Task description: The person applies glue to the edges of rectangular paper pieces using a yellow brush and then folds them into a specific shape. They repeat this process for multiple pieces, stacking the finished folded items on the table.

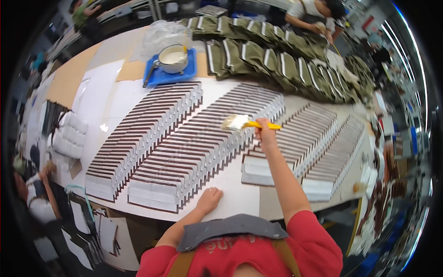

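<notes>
On the worktable (237, 199), staggered rows of dark-edged white panels (184, 147) span mid-frame. Over them, near centre, a yellow-handled paintbrush (252, 123) sits clenched in the right hand (263, 132); the left hand (210, 199), lower centre, curls loosely, its palm hidden.

Your brush (242, 123): handle showing bright yellow, bristles showing white and tan. Stacked pieces (205, 136) before you: dark brown lines alternating with whitish bands, repeating down every row. Your shirt (319, 242) is showing red, pale lettering crossing chest. Your apron bib (230, 228) is showing grey; straps (287, 258) showing ochre brown. Tray (161, 78) ahead of you is showing vivid blue; bowl (174, 68) showing off-white, contents (172, 57) showing white. Folded cloth (274, 66) is showing olive green, white stripes repeating. Tabletop (237, 201) is mixing white, tan and grey-beige patches.
</notes>
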Demonstrator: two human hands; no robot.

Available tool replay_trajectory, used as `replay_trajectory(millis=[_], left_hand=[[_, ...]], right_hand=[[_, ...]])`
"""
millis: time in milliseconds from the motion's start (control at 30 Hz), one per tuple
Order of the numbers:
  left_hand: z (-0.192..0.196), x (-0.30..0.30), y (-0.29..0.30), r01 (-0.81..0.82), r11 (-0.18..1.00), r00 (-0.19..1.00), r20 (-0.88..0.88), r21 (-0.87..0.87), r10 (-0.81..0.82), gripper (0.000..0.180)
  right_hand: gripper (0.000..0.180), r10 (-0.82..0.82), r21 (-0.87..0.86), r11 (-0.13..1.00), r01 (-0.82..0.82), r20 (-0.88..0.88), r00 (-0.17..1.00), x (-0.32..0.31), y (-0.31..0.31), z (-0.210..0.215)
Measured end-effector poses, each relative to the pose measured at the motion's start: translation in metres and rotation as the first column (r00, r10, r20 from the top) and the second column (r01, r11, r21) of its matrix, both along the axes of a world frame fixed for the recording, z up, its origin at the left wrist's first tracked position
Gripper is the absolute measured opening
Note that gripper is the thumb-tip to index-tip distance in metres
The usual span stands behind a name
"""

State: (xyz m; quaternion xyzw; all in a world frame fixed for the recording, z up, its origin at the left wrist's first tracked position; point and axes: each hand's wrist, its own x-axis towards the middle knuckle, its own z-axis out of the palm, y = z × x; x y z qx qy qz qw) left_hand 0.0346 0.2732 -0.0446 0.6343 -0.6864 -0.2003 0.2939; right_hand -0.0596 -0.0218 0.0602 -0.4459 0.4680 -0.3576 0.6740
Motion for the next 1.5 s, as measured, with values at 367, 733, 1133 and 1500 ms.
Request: replay_trajectory(millis=[367, 733, 1133, 1500], left_hand=[[0.005, 0.003, -0.004, 0.007, 0.995, 0.994, 0.104, 0.103, -0.017, 0.014], [-0.005, -0.004, -0.002, -0.103, 0.986, 0.994, 0.055, 0.128, 0.097, 0.010], [-0.006, -0.002, 0.007, -0.055, 0.991, 0.984, 0.176, 0.119, 0.033, 0.011], [-0.020, -0.011, 0.003, -0.199, 0.980, 0.962, 0.188, -0.020, 0.199, 0.012]], right_hand=[[0.032, 0.306, 0.135, 0.900, -0.413, 0.480, 0.822, 0.324, -0.096, 0.023], [0.066, 0.291, 0.114, 0.925, -0.362, 0.397, 0.871, 0.291, -0.073, -0.014], [0.020, 0.767, 0.498, 0.574, -0.651, -0.047, 0.640, -0.135, 0.174, -0.081], [0.012, 0.528, 0.171, 0.846, -0.504, -0.390, 0.754, -0.252, 0.287, -0.103]])
